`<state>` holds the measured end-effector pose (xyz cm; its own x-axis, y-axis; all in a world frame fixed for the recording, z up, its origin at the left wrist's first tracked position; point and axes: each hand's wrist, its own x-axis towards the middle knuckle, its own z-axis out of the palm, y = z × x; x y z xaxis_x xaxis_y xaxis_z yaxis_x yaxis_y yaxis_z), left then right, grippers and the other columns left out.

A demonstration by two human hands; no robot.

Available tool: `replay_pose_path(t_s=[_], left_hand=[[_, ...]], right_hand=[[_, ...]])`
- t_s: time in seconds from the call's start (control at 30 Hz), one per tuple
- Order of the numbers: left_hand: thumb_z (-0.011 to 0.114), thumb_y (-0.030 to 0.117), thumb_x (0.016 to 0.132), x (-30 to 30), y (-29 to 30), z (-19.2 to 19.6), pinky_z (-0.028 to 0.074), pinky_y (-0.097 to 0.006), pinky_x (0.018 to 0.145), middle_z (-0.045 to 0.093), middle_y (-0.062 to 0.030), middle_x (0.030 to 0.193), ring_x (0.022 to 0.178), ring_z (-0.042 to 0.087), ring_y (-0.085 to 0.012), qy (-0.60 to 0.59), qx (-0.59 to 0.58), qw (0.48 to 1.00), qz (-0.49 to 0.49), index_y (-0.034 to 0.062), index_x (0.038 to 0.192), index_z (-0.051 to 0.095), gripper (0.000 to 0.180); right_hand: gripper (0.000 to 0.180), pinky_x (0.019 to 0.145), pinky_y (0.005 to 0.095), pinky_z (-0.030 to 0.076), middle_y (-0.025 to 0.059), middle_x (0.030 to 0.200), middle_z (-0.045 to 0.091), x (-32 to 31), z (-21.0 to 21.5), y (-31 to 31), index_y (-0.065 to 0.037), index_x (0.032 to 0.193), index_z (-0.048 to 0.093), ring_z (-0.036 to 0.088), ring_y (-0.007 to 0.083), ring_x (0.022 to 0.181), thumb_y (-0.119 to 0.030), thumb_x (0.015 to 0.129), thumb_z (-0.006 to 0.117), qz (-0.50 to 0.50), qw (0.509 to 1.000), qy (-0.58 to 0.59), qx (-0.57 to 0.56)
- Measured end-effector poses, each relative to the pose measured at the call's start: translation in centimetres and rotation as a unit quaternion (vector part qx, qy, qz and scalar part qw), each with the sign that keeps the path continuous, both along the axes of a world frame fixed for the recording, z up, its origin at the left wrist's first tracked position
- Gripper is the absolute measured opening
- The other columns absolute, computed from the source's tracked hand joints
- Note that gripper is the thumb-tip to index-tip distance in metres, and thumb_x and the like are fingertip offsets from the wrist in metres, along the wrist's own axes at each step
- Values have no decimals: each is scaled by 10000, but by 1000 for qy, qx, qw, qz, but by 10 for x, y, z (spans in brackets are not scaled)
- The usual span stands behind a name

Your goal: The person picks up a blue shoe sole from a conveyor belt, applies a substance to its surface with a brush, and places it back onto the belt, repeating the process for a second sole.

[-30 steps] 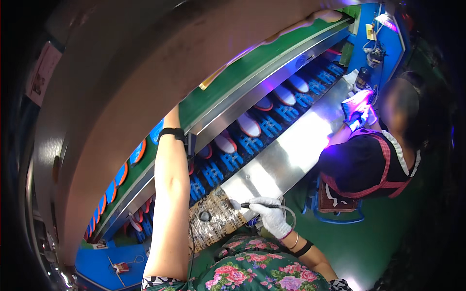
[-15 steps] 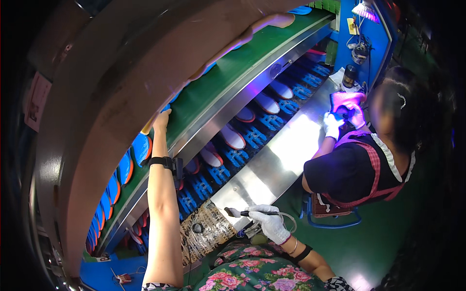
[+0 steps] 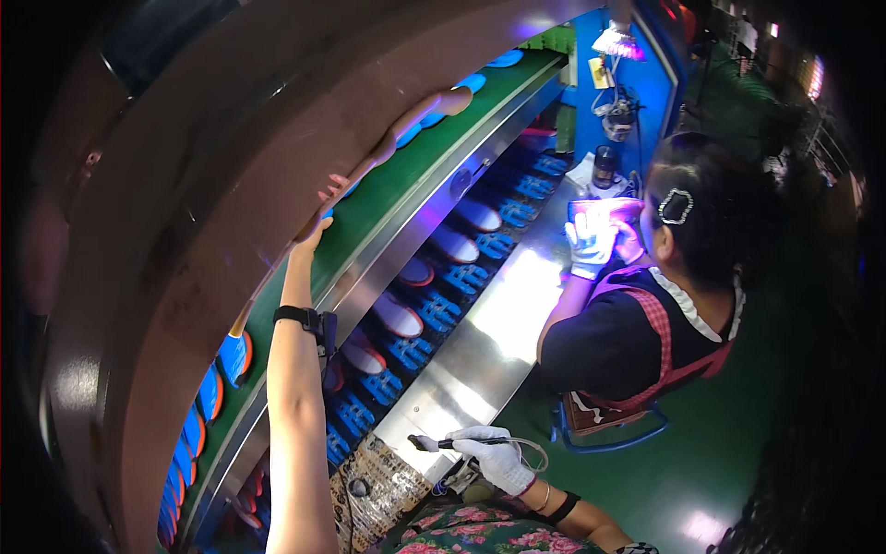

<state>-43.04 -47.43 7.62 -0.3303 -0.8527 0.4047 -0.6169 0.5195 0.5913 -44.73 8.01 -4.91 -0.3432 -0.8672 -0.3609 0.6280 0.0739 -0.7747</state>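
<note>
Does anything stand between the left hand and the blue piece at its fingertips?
Nothing visible stands between the left hand and that blue piece, though the brown hood hides part of the green belt there.

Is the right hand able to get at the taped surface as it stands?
Likely yes: the right hand is near the taped surface and the way above looks open, though it holds a brush-like tool.

A lamp [image 3: 616,44] is glowing violet beside a blue panel [image 3: 652,97], green floor [image 3: 646,499] spreading beneath a blue-framed stool [image 3: 600,422].
</note>
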Motion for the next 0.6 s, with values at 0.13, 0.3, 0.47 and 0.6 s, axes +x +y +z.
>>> replay_pose_path(t_s=[0.13, 0.3, 0.47, 0.6], left_hand=[[822, 239, 819, -34, 17, 5, 506, -363, 913, 661, -66, 1151, 1110, 613, -219, 214, 183, 958, -51, 76, 1127, 684, 375], [629, 189, 974, 66, -2, 9, 520, -482, 1033, 592, -162, 1309, 1235, 573, -313, 628, 253, 716, -169, 13, 1361, 534, 436], [596, 102, 987, 99, 108, -7, 474, -532, 1108, 583, -203, 1348, 1258, 579, -338, 724, 298, 599, -169, -29, 1425, 486, 470], [665, 75, 925, 144, 197, -40, 482, -489, 1058, 602, -137, 1291, 1183, 602, -297, 683, 362, 593, -226, 23, 1337, 532, 435]], right_hand=[[190, 743, 228, 523, 73, 988, 759, -13, 19, -1, 32, 1067, 767, 657, 96, 819, -35, 896, 717, -26, 999, 34, 8], [210, 749, 222, 510, 44, 977, 754, 22, 25, -5, 17, 1086, 766, 641, 81, 812, -62, 895, 736, 25, 999, 21, -35], [233, 674, 230, 487, 30, 1003, 759, 51, -18, -6, -8, 1111, 762, 607, 68, 763, -119, 907, 761, 23, 998, -35, -48], [238, 771, 234, 534, 64, 1048, 765, 63, -4, -2, 5, 1113, 760, 675, 106, 858, -114, 907, 763, -1, 998, -13, -62]])
